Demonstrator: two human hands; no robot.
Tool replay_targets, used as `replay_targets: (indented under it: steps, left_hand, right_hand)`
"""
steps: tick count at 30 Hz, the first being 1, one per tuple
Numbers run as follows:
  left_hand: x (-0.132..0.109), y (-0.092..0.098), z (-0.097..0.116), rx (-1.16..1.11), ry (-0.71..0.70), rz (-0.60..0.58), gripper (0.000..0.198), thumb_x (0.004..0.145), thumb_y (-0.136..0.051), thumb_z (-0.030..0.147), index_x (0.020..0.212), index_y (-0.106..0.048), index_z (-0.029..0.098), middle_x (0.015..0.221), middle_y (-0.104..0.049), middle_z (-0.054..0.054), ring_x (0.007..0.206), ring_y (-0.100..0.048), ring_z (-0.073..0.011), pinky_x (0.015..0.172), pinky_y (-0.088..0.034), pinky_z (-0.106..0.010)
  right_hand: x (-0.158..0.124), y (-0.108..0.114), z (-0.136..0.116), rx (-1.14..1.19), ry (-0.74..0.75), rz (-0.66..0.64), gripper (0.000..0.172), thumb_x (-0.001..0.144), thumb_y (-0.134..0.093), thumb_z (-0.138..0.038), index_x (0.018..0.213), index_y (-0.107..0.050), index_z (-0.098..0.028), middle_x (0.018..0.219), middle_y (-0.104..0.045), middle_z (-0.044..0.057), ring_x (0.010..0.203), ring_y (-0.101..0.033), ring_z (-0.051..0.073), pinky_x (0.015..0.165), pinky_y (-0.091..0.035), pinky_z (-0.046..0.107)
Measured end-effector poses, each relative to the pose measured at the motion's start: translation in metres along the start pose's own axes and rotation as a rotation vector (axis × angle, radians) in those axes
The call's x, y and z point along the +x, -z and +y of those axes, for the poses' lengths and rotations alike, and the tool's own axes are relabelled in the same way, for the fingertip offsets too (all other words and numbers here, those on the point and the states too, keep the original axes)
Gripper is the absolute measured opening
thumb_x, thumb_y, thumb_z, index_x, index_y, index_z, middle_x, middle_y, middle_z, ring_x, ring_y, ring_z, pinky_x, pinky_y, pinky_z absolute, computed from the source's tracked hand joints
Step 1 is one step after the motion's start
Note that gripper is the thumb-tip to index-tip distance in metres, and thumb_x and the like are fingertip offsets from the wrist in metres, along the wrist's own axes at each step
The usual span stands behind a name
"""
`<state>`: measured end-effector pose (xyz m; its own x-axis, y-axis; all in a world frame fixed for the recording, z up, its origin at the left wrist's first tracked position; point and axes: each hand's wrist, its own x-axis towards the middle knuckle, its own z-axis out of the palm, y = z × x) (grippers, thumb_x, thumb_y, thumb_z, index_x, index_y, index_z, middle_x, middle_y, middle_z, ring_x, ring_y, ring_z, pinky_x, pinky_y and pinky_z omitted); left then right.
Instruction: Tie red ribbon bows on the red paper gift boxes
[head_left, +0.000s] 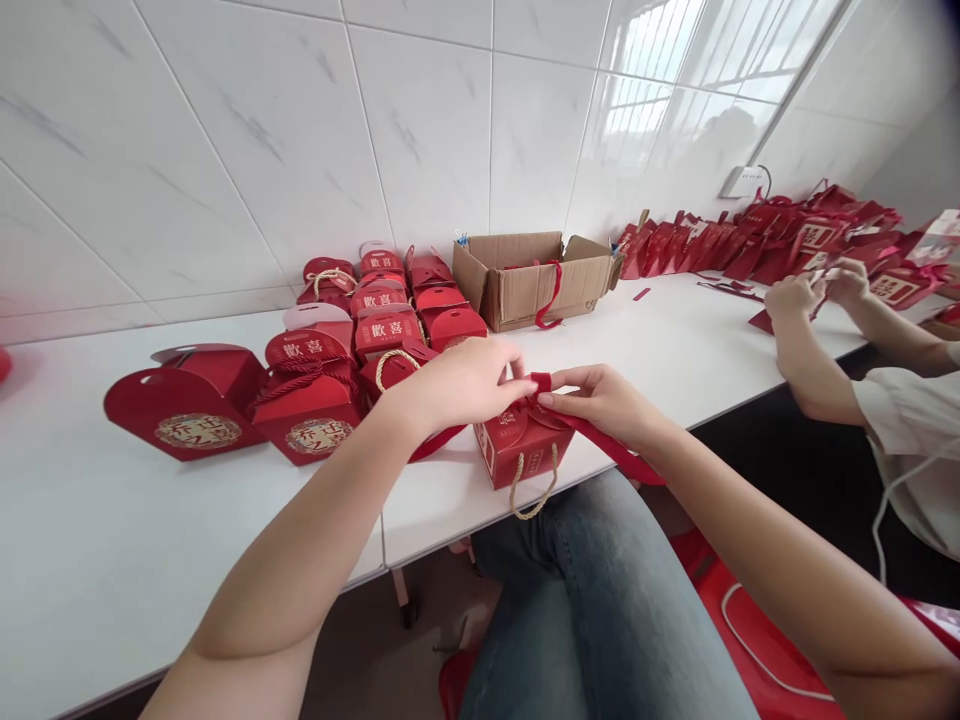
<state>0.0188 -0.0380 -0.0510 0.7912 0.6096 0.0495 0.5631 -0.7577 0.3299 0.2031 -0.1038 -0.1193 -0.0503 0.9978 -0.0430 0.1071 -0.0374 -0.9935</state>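
A small red gift box [525, 452] with gold lettering sits at the table's front edge, its twisted rope handle [534, 514] hanging over the side. On top of it, a red ribbon [540, 381] is pinched between both of my hands. My left hand [480, 378] comes in from the left, thumb and fingers closed on the ribbon. From the right, my right hand [600, 402] grips the same ribbon with thumb and forefinger. One ribbon tail [619, 455] runs down under my right wrist, and another red length shows below my left hand.
Several red gift boxes [311, 400] stand to the left. Behind sits an open cardboard box [551, 290] with red ribbon over its rim. Many red boxes [750, 240] line the wall at right, where a co-worker's hands [817, 290] work. A white socket [742, 181] is on the wall.
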Motion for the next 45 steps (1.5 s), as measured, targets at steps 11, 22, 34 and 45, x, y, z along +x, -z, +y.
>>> replay_targets:
  steps: [11,22,34,45]
  left_hand:
    - [0.000,0.005,-0.013,0.152,0.038,-0.301,0.017,0.077,-0.052,0.039,0.074,-0.058,0.024,0.072,-0.064,-0.002,0.080,-0.053,-0.0244,0.068,-0.036,-0.033]
    - [-0.022,0.029,-0.005,-0.003,-0.048,-0.162,0.015,0.082,-0.045,0.027,0.080,-0.060,0.023,0.073,-0.062,0.001,0.056,-0.054,-0.0130,0.054,-0.037,-0.026]
    - [0.012,-0.001,-0.006,-0.191,-0.255,0.342,0.026,0.079,-0.054,0.018,0.105,-0.054,0.020,0.100,-0.059,-0.004,0.089,-0.056,-0.0148,0.080,-0.045,-0.028]
    - [0.002,0.010,-0.012,-0.197,-0.216,-0.108,0.017,0.075,-0.060,0.029,0.086,-0.066,0.019,0.086,-0.068,-0.002,0.079,-0.061,-0.0164,0.068,-0.047,-0.027]
  right_hand:
    - [-0.005,0.005,-0.003,0.093,-0.031,-0.200,0.017,0.074,-0.071,-0.031,0.080,-0.068,-0.015,0.081,-0.070,0.003,0.074,-0.064,0.012,0.075,-0.050,0.027]
    - [-0.001,-0.024,-0.010,-0.279,0.054,0.141,0.020,0.074,-0.060,-0.024,0.086,-0.073,-0.015,0.080,-0.072,0.006,0.074,-0.064,0.018,0.065,-0.051,0.028]
    - [-0.013,-0.021,-0.006,-0.257,0.154,0.015,0.031,0.081,-0.058,-0.044,0.080,-0.072,-0.016,0.072,-0.068,0.004,0.063,-0.058,0.016,0.058,-0.045,0.028]
    - [-0.017,-0.025,0.011,-0.104,0.156,0.069,0.031,0.081,-0.059,-0.043,0.089,-0.072,-0.016,0.078,-0.069,0.005,0.071,-0.062,0.020,0.063,-0.048,0.030]
